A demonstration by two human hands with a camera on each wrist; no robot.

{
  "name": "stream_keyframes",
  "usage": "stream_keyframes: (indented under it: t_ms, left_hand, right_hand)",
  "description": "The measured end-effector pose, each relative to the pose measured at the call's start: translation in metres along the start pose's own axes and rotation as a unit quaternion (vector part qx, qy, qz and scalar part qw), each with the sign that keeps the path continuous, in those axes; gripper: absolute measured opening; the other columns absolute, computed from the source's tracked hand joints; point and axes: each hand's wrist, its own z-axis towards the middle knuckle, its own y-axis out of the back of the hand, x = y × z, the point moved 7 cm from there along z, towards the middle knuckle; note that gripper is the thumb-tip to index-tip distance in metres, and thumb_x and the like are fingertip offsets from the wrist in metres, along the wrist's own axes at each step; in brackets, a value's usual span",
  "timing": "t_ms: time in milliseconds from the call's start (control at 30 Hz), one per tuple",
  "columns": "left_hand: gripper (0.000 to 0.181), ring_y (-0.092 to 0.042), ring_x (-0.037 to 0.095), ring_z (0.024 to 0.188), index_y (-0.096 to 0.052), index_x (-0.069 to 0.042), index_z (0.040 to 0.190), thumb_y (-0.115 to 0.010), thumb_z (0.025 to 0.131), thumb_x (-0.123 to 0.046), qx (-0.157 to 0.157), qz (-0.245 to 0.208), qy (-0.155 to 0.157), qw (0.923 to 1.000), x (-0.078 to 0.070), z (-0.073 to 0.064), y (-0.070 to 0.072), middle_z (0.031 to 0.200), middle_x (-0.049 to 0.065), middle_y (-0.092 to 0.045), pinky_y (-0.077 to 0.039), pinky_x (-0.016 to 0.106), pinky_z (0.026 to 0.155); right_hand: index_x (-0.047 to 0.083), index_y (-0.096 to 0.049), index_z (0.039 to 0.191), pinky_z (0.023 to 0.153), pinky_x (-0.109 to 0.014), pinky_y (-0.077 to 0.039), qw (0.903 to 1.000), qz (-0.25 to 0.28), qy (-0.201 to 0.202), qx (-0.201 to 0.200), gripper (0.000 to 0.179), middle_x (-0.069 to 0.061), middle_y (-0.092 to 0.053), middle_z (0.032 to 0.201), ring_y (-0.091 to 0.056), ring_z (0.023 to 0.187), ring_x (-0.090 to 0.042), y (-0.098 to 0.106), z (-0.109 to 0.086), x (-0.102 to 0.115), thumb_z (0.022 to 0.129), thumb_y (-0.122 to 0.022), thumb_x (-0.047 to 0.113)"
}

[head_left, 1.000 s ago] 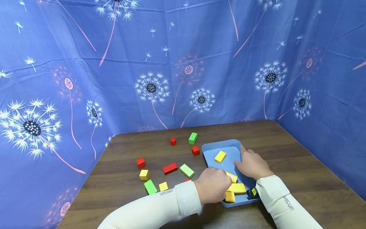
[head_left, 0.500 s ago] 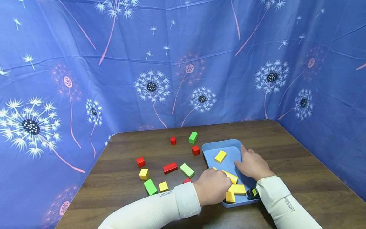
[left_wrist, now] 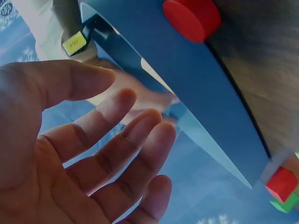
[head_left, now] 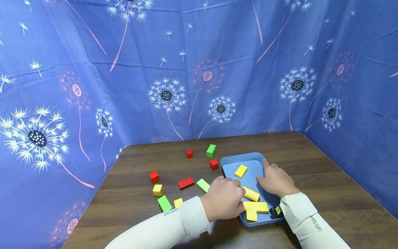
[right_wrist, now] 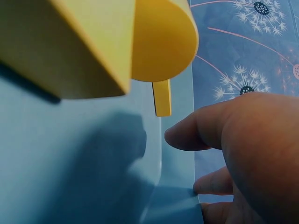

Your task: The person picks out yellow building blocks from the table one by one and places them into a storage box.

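My left hand (head_left: 223, 199) hovers at the left wall of a blue tray (head_left: 231, 158). In the left wrist view its fingers (left_wrist: 145, 128) are loosely bent, with nothing between them and the thumb. My right hand (head_left: 276, 180) holds the tray's right rim, thumb on the inner side and other fingers outside. Inside the tray lie yellow blocks: a flat one (head_left: 240, 171), a cylinder (head_left: 250, 194), a long bar (head_left: 256, 207) and a smaller block (head_left: 251, 215). A red round block (left_wrist: 194, 18) sits just outside the tray's left wall.
Left of the tray, loose blocks lie on the wooden table (head_left: 124, 207): a red bar (head_left: 186, 183), red cubes (head_left: 214, 164), green blocks (head_left: 211, 150), yellow cubes (head_left: 157, 190) and a small red cylinder (head_left: 189, 154). A blue dandelion-print cloth (head_left: 186, 69) hangs behind.
My left hand has drawn back leftward from over the tray, showing more of the yellow bar and smaller block. It now covers part of the light green block. The right hand stays on the rim.
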Motion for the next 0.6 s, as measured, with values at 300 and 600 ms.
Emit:
stream_keyframes:
  t_ms: [300,600]
  left_hand:
    - [0.024,-0.037,0.008,0.049,-0.058,-0.024,0.065,-0.071,0.085,-0.023,-0.033,-0.017,0.037,0.9986,0.027,-0.025,0.011,0.063,-0.009,-0.046,-0.025,0.025,0.047]
    - [0.019,-0.041,0.003,0.057,-0.059,-0.026,0.069,-0.071,0.08,-0.017,-0.109,-0.054,0.08,0.9893,0.056,-0.046,0.039,0.07,-0.014,-0.05,-0.029,0.023,0.051]
  right_hand:
    - [-0.014,-0.025,0.156,0.088,-0.065,-0.053,0.9999,0.002,0.012,-0.001,0.086,-0.04,-0.049,0.141,-0.06,0.119,-0.053,-0.005,-0.003,0.0,0.096,-0.064,0.033]
    - [-0.012,-0.023,0.158,0.089,-0.068,-0.052,1.0,-0.002,0.0,-0.003,0.088,-0.04,-0.047,0.143,-0.058,0.122,-0.055,0.001,-0.003,0.001,0.095,-0.065,0.034]
